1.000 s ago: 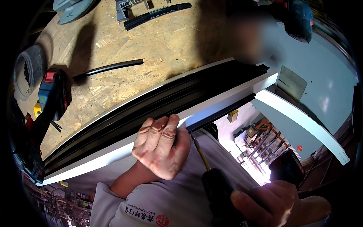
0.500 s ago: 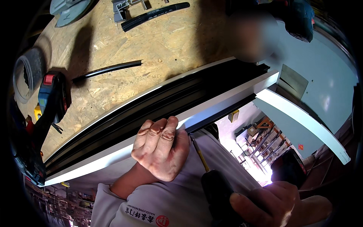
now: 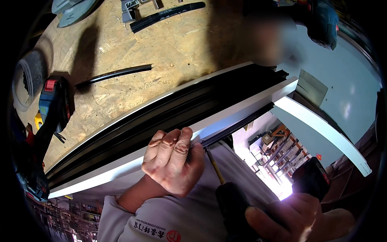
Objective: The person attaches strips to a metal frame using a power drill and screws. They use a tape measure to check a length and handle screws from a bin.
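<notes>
A long metal frame profile [image 3: 100,172], white along its outer sides and black inside its grooves, lies at a slant across the bench edge. My left hand [image 3: 173,163] is closed over its near white edge, with fingers curled on top and the thumb near the black strip below. In my right hand [image 3: 288,218] is a black cordless drill [image 3: 231,203], its body partly hidden at the lower edge. The drill's long slim driver bit [image 3: 216,167] points up at the black strip [image 3: 242,124] on the profile's near side, just right of my left thumb. No screw can be made out at the bit's tip.
The wooden board [image 3: 177,48] carries a short black strip [image 3: 115,76], a larger black piece [image 3: 167,17] and grey profile offcuts. A blue cordless tool [image 3: 53,99] and a clear tub [image 3: 23,86] stand left. A white bar [image 3: 326,131] crosses the right side.
The view has shifted slightly. My left hand stays closed over the profile, and the drill bit remains at the black strip in nearly the same place.
</notes>
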`<state>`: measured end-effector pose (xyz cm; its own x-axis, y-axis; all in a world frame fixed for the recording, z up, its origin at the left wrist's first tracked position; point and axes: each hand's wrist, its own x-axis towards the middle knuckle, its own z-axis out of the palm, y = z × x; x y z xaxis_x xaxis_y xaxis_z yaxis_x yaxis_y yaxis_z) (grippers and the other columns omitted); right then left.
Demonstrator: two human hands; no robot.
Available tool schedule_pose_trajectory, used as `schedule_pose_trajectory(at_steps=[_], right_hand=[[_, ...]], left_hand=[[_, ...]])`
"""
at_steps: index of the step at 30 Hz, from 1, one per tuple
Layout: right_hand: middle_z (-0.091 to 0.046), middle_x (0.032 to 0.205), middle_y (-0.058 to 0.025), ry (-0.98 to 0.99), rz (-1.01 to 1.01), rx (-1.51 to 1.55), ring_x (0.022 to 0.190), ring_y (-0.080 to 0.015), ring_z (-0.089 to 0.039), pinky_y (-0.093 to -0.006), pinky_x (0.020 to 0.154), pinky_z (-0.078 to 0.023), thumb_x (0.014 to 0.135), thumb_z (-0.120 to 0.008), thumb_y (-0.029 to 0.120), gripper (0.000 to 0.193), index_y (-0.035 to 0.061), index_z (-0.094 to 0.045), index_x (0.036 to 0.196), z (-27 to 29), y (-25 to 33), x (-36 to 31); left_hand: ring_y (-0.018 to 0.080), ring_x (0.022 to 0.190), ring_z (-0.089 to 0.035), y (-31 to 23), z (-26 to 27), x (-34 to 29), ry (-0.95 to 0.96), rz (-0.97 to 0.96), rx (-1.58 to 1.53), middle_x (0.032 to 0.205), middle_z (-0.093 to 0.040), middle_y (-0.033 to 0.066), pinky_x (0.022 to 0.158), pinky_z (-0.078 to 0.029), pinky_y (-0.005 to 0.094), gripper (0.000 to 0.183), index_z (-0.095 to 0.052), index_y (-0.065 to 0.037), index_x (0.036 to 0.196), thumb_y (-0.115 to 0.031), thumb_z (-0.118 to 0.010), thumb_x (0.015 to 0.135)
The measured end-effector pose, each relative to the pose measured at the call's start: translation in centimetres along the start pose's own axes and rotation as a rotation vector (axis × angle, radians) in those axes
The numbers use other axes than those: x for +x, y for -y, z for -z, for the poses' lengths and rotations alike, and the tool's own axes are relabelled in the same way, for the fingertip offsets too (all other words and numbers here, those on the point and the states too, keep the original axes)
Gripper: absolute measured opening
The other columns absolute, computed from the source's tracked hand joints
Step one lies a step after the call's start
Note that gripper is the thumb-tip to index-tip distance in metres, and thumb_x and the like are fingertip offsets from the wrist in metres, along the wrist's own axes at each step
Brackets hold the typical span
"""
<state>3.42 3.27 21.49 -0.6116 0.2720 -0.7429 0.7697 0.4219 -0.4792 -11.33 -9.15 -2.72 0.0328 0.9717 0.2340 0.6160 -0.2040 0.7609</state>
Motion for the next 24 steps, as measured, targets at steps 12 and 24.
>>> schedule_pose_trajectory(at_steps=[12, 24], right_hand=[[-0.068, 0.099, -0.0107, 0.061, 0.052, -0.067, 0.064, -0.0186, -0.062, -0.0324, 0.052, -0.049, 0.092, -0.073, 0.016, 0.053, 0.006, -0.067, 0.143, 1.0, -0.2, 0.8], [-0.07, 0.101, -0.0138, 0.039, 0.033, -0.008, 0.065, -0.0198, -0.064, -0.0324, 0.053, -0.05, 0.092, -0.072, 0.016, 0.054, 0.006, -0.065, 0.145, 0.6, -0.7, 0.6]], left_hand=[[0.0284, 0.079, -0.071, -0.4, 0.8, -0.1, 0.037, 0.069, -0.032, 0.101, -0.074, 0.0225, 0.069, -0.058, 0.0413, 0.014, -0.07, 0.0, 0.082, 0.005, -0.077, 0.071], [0.0287, 0.073, -0.072, 0.7, -0.6, 0.0, -0.066, 0.004, 0.131, 0.086, -0.073, 0.0234, 0.061, -0.059, 0.0371, 0.024, -0.074, 0.012, 0.098, -0.001, -0.074, 0.078]])
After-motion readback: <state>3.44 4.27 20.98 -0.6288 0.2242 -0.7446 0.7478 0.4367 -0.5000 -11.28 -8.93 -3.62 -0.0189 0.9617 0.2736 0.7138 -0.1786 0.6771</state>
